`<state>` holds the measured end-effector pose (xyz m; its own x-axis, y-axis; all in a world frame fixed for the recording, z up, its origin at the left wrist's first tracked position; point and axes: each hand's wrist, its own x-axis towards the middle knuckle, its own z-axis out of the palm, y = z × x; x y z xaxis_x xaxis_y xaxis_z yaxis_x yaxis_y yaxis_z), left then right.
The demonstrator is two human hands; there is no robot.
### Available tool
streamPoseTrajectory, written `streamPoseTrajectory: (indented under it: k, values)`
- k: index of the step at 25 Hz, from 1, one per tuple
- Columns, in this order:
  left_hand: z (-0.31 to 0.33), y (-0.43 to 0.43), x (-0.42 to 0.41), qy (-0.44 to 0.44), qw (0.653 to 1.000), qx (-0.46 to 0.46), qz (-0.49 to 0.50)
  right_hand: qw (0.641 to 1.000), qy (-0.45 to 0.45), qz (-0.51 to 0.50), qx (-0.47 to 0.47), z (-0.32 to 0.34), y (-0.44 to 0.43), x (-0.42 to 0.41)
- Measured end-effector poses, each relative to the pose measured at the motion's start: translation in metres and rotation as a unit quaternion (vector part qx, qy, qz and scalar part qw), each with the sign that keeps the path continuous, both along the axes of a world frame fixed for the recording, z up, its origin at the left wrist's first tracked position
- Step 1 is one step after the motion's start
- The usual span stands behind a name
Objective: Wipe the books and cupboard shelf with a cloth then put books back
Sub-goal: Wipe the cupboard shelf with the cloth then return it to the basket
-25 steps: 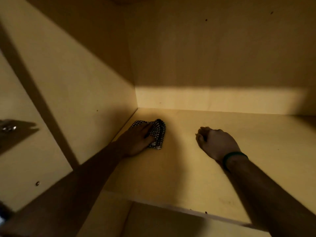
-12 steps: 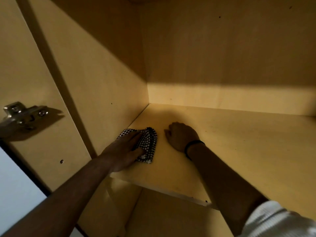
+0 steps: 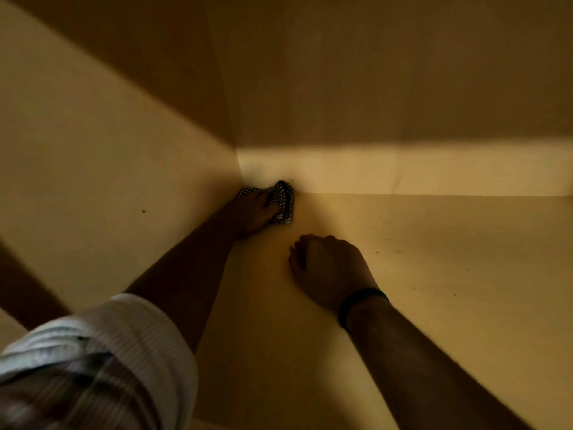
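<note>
Where the cupboard shelf [image 3: 449,274] meets its side panel [image 3: 93,181] and back panel [image 3: 387,176], the left hand [image 3: 252,214] lies over the checked cloth [image 3: 284,198], fingers fairly straight, pressing it into the rear left corner. The right hand [image 3: 328,268] rests on the shelf nearby, apart from the cloth, its fingers curled under and holding nothing. A dark wristband [image 3: 361,301] circles that wrist.

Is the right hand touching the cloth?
Apart. The head view shows bare shelf between the right hand and the cloth, which the left hand presses in the back corner.
</note>
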<state>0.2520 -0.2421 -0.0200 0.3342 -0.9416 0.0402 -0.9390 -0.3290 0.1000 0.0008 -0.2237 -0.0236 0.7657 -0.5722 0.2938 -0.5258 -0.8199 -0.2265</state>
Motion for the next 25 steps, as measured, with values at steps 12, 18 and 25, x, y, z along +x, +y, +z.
streamPoseTrajectory:
  k: [12, 18, 25]
  values:
    - [0.003, 0.091, -0.096, 0.1, 0.993, -0.038, -0.049, 0.936, -0.304, -0.113, 0.14, 0.014, -0.006, -0.02]
    - [0.03, 0.18, -0.233, 0.053, 0.996, 0.001, -0.068, 0.98, -0.136, 0.001, 0.145, 0.032, 0.027, -0.072]
    - [0.048, 0.215, -0.338, -0.008, 0.993, 0.046, -0.106, 0.938, -0.015, 0.154, 0.311, 0.025, 0.084, -0.23]
